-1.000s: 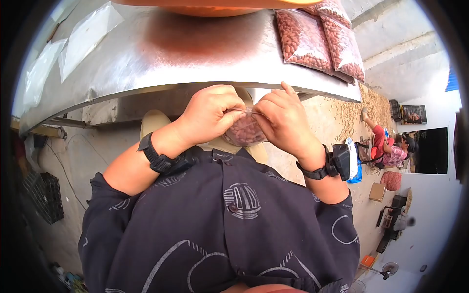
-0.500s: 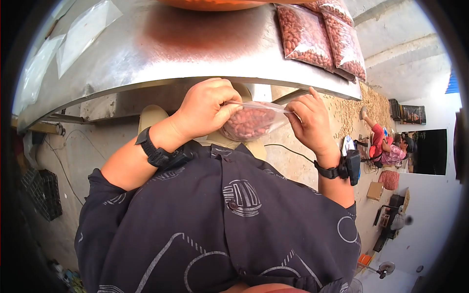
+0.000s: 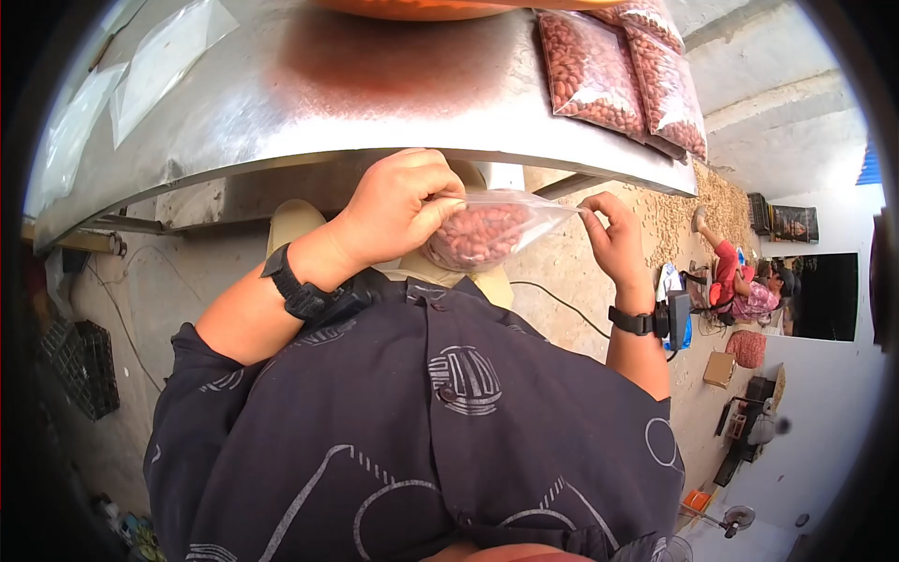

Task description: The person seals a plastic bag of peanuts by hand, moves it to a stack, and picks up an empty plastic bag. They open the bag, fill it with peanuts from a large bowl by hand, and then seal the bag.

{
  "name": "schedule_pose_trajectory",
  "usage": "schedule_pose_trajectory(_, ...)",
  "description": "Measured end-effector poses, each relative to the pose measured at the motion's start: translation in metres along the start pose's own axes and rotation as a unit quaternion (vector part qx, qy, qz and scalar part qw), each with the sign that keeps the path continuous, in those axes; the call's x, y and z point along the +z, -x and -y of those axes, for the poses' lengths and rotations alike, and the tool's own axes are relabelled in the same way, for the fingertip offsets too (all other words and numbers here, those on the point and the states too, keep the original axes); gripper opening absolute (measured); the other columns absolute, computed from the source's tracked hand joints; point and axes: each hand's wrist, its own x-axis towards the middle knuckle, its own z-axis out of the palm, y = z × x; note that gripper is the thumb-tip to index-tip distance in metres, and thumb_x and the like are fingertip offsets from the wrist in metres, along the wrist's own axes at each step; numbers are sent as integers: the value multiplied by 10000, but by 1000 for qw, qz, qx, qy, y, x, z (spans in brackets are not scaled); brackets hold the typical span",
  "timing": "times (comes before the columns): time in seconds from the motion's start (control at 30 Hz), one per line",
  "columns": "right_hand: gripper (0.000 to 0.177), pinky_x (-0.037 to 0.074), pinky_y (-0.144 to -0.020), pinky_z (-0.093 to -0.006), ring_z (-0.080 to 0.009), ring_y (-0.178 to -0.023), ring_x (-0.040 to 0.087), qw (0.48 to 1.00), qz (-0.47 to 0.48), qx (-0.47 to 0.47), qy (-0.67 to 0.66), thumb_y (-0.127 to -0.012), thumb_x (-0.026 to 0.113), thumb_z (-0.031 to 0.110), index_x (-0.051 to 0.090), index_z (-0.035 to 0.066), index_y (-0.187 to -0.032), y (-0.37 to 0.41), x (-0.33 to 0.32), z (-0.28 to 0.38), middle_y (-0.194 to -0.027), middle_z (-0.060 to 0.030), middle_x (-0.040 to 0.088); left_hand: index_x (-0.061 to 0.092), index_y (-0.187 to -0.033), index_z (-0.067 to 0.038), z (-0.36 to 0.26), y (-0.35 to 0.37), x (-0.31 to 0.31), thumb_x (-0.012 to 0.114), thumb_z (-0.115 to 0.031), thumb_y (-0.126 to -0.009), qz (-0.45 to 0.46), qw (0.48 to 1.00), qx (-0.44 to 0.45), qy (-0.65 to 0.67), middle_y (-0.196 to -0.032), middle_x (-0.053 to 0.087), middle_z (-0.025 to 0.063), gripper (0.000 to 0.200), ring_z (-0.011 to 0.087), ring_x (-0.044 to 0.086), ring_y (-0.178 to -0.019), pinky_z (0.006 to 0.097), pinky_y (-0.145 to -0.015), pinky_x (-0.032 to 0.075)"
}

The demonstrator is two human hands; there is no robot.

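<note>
A clear plastic bag of reddish peanuts [image 3: 482, 234] hangs in front of my shirt, just below the table's near edge. My left hand [image 3: 405, 199] is closed on the bag's top edge at its left end, thumb pressed against the curled fingers. At the far right corner of that edge, my right hand [image 3: 611, 234] pinches the plastic between thumb and finger. The top edge is stretched fairly straight between both hands. Peanuts fill the lower left part of the bag, while its right corner is bare film.
Filled peanut bags [image 3: 595, 75] lie on the right end of the metal table [image 3: 375, 117]. An orange basin [image 3: 412, 7] stands at its far side. Flat plastic bags [image 3: 169, 66] lie at left. A seated person [image 3: 749, 290] is at right, near peanuts spread on the floor [image 3: 665, 220].
My right hand has slid to the right along the bag's top edge, out to its corner, pulling the film taut. The left hand stays almost where it was.
</note>
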Motion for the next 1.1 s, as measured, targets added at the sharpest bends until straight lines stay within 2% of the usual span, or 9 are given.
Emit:
schedule_pose_trajectory(0.1,276,470,-914,-322,-201,-979,618,925,-14,143,-353,-832,668,44,634,16,-1105,8,22,-18,-1039,-80,669,625,-786,-31,1,0,-1,695,-51,-767,-2,1000,-14,22,-713,551,74,74,227,526,-680,331,-618,430)
schedule_pose_trajectory(0.13,434,455,-946,-330,-208,-1078,585,903,12,114,-413,-821,714,106,593,5,-1225,10,25,-14,-1153,-103,638,627,-788,-31,1,1,-1,694,-50,-769,-1,1000,-10,28,-710,549,73,73,225,525,-681,327,-621,430)
schedule_pose_trajectory(0.23,496,444,-978,-330,-196,-1149,559,866,28,74,-494,-794,764,169,592,12,-1231,11,46,5,-1180,-108,625,630,-797,-30,3,1,3,689,-48,-778,0,999,-10,47,-714,547,68,64,208,523,-688,314,-627,429)
schedule_pose_trajectory(0.27,379,450,-941,-325,-195,-1090,575,881,4,48,-471,-827,738,167,637,-4,-1150,10,55,7,-1129,-107,640,632,-801,-30,3,1,4,687,-47,-781,0,999,-11,53,-717,548,65,61,200,523,-691,310,-629,429)
schedule_pose_trajectory(0.4,188,447,-835,-297,-168,-939,576,831,-89,3,-549,-912,649,136,688,-37,-973,4,77,12,-1008,-101,652,636,-825,-26,0,0,-1,679,-57,-802,20,996,-58,61,-771,571,52,59,153,524,-709,286,-644,432)
schedule_pose_trajectory(0.5,199,445,-836,-288,-159,-923,580,830,-101,-2,-549,-920,645,145,684,-39,-986,4,81,11,-989,-95,653,643,-850,-28,-3,-2,-4,693,-72,-786,24,994,-80,64,-782,585,68,92,189,552,-723,307,-658,452)
schedule_pose_trajectory(0.6,226,460,-856,-322,-186,-914,594,839,-112,-5,-532,-932,634,157,661,-54,-1010,4,83,12,-993,-107,654,651,-874,-38,-7,-10,-3,716,-128,-758,40,996,15,-78,-805,614,82,161,243,589,-757,355,-675,475)
schedule_pose_trajectory(0.8,138,430,-785,-260,-125,-851,560,831,-150,-21,-534,-898,663,75,685,-39,-971,4,84,31,-936,-66,655,673,-884,-84,-32,-39,3,698,-229,-748,163,950,31,-266,-838,649,67,200,278,628,-832,417,-703,479)
schedule_pose_trajectory(1.1,148,442,-774,-278,-155,-839,564,828,-179,-53,-529,-924,632,105,659,-41,-923,7,82,48,-909,-98,643,654,-834,-94,-43,-55,35,655,-199,-776,211,947,-6,-243,-827,650,68,120,281,639,-838,427,-708,480)
